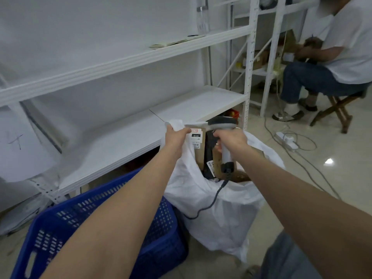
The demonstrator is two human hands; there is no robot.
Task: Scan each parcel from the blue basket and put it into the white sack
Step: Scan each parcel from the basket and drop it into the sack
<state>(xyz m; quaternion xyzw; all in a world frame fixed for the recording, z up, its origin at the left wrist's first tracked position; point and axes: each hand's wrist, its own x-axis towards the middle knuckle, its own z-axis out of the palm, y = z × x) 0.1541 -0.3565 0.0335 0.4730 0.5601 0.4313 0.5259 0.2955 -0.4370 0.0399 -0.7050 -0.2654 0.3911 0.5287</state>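
Observation:
My left hand (175, 136) grips the far left rim of the white sack (221, 208) and holds it up. My right hand (231, 138) grips the handle of a grey corded barcode scanner (222, 123) above the sack's mouth. A brown parcel with a white label (198, 146) stands upright inside the sack, between my hands, beside a black parcel (209, 158). More brown parcels lie lower in the sack. The blue basket (96, 228) stands at the lower left, my left forearm hiding most of its inside.
A white metal shelf unit (141, 129) runs behind the basket and sack. A person sits on a wooden stool (338, 105) at the right rear. A power strip (286, 140) and cables lie on the tiled floor to the right.

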